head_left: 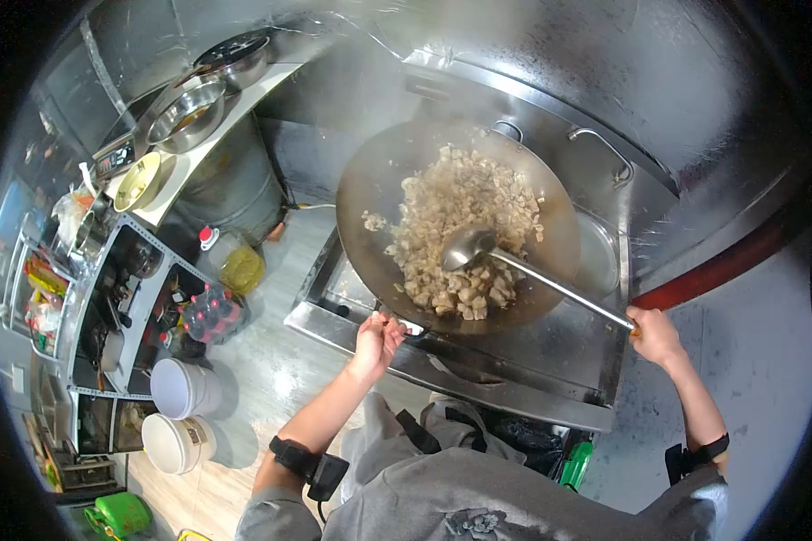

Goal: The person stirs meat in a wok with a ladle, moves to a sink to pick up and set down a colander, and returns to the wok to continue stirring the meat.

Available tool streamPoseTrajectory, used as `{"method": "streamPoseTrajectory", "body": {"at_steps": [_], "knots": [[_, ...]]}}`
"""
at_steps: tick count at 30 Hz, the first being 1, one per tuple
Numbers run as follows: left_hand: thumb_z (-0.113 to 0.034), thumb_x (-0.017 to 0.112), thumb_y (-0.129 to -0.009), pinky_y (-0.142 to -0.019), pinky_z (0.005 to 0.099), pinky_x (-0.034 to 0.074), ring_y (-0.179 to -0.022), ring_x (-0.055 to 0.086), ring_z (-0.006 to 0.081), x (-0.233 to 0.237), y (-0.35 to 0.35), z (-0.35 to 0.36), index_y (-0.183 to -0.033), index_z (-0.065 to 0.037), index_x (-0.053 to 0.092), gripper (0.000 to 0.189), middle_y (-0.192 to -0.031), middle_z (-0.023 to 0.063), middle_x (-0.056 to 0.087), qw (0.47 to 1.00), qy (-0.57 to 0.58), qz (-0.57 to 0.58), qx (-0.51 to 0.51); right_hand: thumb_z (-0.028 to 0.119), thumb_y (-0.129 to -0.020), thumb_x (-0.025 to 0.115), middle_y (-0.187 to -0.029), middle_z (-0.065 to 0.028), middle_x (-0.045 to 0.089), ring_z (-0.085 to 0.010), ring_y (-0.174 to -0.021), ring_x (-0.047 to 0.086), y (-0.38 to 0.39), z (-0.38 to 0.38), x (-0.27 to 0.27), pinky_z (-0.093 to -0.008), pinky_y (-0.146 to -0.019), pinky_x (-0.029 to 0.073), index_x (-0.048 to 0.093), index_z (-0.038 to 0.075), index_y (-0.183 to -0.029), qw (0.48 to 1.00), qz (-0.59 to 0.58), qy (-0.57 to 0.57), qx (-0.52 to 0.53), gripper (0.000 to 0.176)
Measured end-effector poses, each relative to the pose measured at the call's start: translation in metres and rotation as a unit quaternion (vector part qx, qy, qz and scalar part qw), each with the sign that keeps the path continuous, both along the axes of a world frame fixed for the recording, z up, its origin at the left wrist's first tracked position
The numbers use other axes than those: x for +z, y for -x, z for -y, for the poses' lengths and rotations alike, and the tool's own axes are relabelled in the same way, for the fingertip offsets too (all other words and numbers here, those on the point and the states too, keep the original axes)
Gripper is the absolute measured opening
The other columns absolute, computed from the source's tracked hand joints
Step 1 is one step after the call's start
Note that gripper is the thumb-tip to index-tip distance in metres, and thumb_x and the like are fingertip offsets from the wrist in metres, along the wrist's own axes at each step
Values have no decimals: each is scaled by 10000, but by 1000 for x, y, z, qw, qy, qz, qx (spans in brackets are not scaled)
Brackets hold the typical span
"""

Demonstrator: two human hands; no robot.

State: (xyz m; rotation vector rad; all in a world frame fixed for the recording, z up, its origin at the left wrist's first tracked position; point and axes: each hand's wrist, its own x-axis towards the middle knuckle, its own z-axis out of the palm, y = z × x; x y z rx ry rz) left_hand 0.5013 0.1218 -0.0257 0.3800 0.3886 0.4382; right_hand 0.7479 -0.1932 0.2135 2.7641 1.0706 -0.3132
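Observation:
A large round wok [370, 189] sits on the steel stove and holds a heap of browned, chopped food [465, 203]. My right hand [656, 335] is wrapped round the end of a long-handled metal ladle [467, 248], whose bowl rests face down on the food. Near the wok's lower left rim is my left hand [379, 343], with its fingers curled beside a small white piece at the stove's front edge. What those fingers hold, if anything, is too small to make out. Some steam hangs above the wok.
The steel stove [550, 392] has a faucet [600, 144] behind the wok. On the left, a shelf [176, 176] bears metal bowls and a yellow bowl [138, 182]. An oil jug [236, 261], bottles [212, 313] and two white buckets [182, 389] stand on the floor.

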Motion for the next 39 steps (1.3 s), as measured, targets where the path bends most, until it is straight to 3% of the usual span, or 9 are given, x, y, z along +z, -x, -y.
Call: {"method": "streamPoseTrajectory", "body": {"at_steps": [4, 8, 13, 15, 25, 29, 33, 36, 39], "knots": [[-241, 283, -931, -704, 333, 428, -610, 405, 153, -3, -1, 1, -742, -96, 374, 255, -605, 8, 371, 1000, -9, -5, 12, 24, -628, 572, -746, -194, 566, -362, -710, 555, -33, -25, -27, -450, -636, 429, 526, 30, -819, 993, -30, -89, 65, 196], [-228, 271, -933, -718, 354, 428, -600, 395, 158, -1, -2, 3, -744, -87, 376, 259, -607, 12, 370, 1000, -3, -17, 18, 45, -733, 525, -618, -100, 510, -162, -407, 491, -40, -120, -81, -298, -351, 373, 484, -3, -986, 944, -247, -204, -75, 261], [-227, 279, -932, -710, 351, 434, -601, 410, 161, 8, -4, 5, -741, -84, 379, 258, -604, 15, 375, 999, -17, -34, 26, 28, -727, 483, -542, -117, 490, -199, -364, 497, -13, -234, -142, -333, -334, 422, 430, -102, -873, 905, -345, -191, -160, 202], [-227, 297, -928, -696, 349, 444, -603, 433, 165, 0, -4, 6, -742, -88, 384, 248, -602, 11, 383, 999, -28, -23, 38, 17, -726, 475, -553, -142, 505, -217, -380, 519, 6, -226, -148, -347, -343, 437, 415, -120, -857, 880, -390, -202, -181, 199], [-224, 285, -931, -688, 327, 432, -592, 403, 147, 3, -3, 7, -770, -99, 383, 226, -606, 1, 365, 999, -21, -35, 33, -28, -689, 499, -669, -244, 566, -319, -508, 591, 70, -102, -71, -380, -469, 486, 437, -90, -956, 964, -256, 69, -9, 281], [-235, 259, -937, -706, 339, 416, -586, 381, 143, -1, -3, 6, -763, -102, 377, 248, -612, 0, 361, 999, -21, -22, 29, 39, -698, 518, -705, -258, 573, -423, -639, 577, 39, -28, -69, -408, -571, 489, 435, -87, -987, 981, -129, 41, 140, 325], [-199, 292, -926, -700, 327, 412, -584, 395, 149, 0, -3, 8, -755, -99, 376, 215, -592, -3, 349, 999, -3, -16, 39, 24, -725, 579, -509, -27, 438, -106, -380, 451, 27, -41, -32, -251, -339, 388, 447, -11, -799, 872, -452, -80, -167, 155], [-214, 304, -925, -681, 330, 419, -598, 428, 157, -8, -4, 7, -770, -96, 389, 213, -610, 6, 394, 999, 3, 30, 36, 24, -727, 573, -494, -26, 438, -114, -364, 446, 20, -63, -48, -257, -332, 379, 410, 25, -742, 816, -523, -172, -175, 164], [-221, 326, -923, -654, 319, 424, -653, 470, 158, 5, -1, 10, -817, -92, 422, 192, -663, 17, 450, 996, -8, -65, 52, 45, -742, 552, -488, -19, 429, -107, -360, 435, 15, -112, -72, -262, -327, 372, 404, 25, -729, 841, -487, -197, -129, 150]]}}
